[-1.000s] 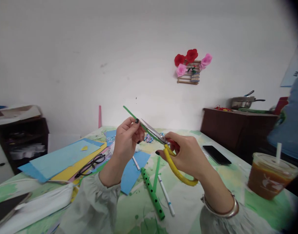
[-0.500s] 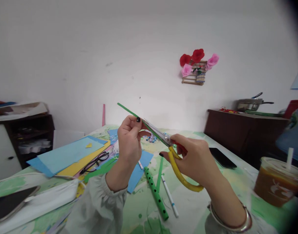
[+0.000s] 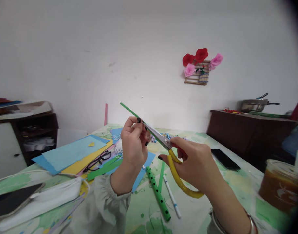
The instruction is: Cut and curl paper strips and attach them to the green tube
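In the head view, my left hand (image 3: 134, 143) pinches a narrow green paper strip (image 3: 129, 110) between thumb and fingers, and its free end points up and left. My right hand (image 3: 195, 159) is closed around the yellow handles of a pair of scissors (image 3: 174, 165). The blades lie along the strip and reach to my left fingertips. Below the hands, a green paper tube with black dots (image 3: 158, 195) rests on the table, with another green strip (image 3: 161, 175) and a white marker pen (image 3: 172, 196) beside it.
Blue paper sheets (image 3: 71, 152), black glasses (image 3: 97, 161) and a phone (image 3: 14, 200) lie on the left. At right are a second phone (image 3: 225, 159) and an iced drink cup (image 3: 278, 188). Small paper bits (image 3: 167, 136) lie behind the hands.
My left hand's lower fingers have curled in towards the strip and blades. The view has shifted slightly, so most things sit a little further right. Both hands keep their hold.
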`<state>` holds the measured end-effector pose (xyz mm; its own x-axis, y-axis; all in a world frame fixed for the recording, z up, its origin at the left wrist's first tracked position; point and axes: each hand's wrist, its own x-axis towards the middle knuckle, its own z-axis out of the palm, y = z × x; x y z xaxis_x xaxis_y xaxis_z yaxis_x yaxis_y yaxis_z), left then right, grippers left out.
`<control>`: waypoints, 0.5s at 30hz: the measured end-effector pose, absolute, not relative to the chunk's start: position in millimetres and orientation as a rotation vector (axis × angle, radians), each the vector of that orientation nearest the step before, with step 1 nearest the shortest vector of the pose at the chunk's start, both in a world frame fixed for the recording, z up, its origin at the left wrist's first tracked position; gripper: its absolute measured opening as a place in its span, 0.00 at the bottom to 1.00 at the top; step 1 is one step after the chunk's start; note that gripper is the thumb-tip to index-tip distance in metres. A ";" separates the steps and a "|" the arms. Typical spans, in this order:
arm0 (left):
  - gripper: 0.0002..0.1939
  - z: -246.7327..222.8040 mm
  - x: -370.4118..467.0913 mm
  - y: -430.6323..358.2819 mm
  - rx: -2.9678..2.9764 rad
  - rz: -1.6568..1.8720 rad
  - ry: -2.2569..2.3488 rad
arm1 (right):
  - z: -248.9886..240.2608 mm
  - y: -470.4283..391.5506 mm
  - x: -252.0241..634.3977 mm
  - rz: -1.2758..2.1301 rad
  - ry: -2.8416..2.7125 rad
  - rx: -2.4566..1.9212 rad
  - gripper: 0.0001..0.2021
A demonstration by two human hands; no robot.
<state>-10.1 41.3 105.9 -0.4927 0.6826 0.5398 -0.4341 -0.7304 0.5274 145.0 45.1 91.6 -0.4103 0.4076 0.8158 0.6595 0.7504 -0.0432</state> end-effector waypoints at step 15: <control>0.09 106.3 -8.9 44.3 0.993 2.311 0.342 | 91.2 44.1 146.1 -0.301 -2.067 -0.806 0.10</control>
